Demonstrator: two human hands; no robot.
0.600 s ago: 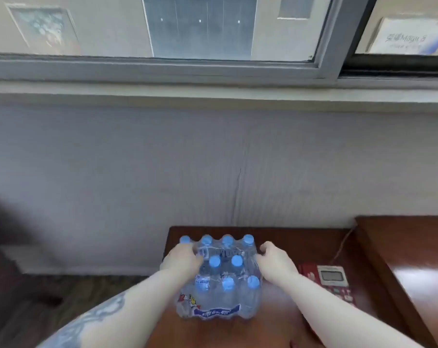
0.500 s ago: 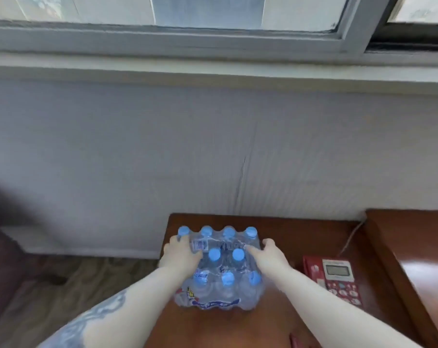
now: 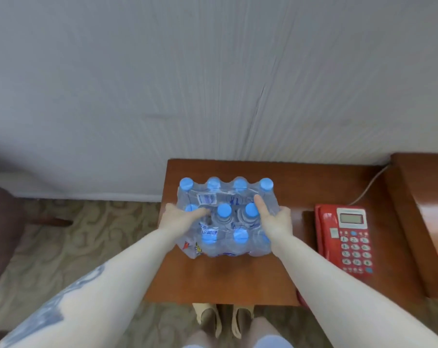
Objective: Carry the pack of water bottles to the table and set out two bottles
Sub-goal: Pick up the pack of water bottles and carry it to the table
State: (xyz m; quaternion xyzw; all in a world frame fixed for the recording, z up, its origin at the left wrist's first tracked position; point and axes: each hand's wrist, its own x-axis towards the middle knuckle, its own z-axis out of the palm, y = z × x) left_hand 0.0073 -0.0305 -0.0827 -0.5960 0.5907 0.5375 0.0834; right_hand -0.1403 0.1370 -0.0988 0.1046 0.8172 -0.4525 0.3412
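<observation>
A shrink-wrapped pack of water bottles with blue caps stands on the brown wooden table, near its back left part. My left hand lies on the pack's left top, fingers pressed into the plastic wrap. My right hand rests on the pack's right top, fingers stretched over the wrap between the caps. Both hands touch the pack. The wrap looks unbroken and all bottles sit inside it.
A red desk telephone lies on the table to the right of the pack, its cord running to the wall. A higher wooden surface adjoins on the right. A dark chair stands left on patterned carpet. My feet show below the table edge.
The view has tilted down, so the window is out of sight. Both hands have shifted from the pack's sides onto its top, fingers spread over the wrap. The pack stays on the table.
</observation>
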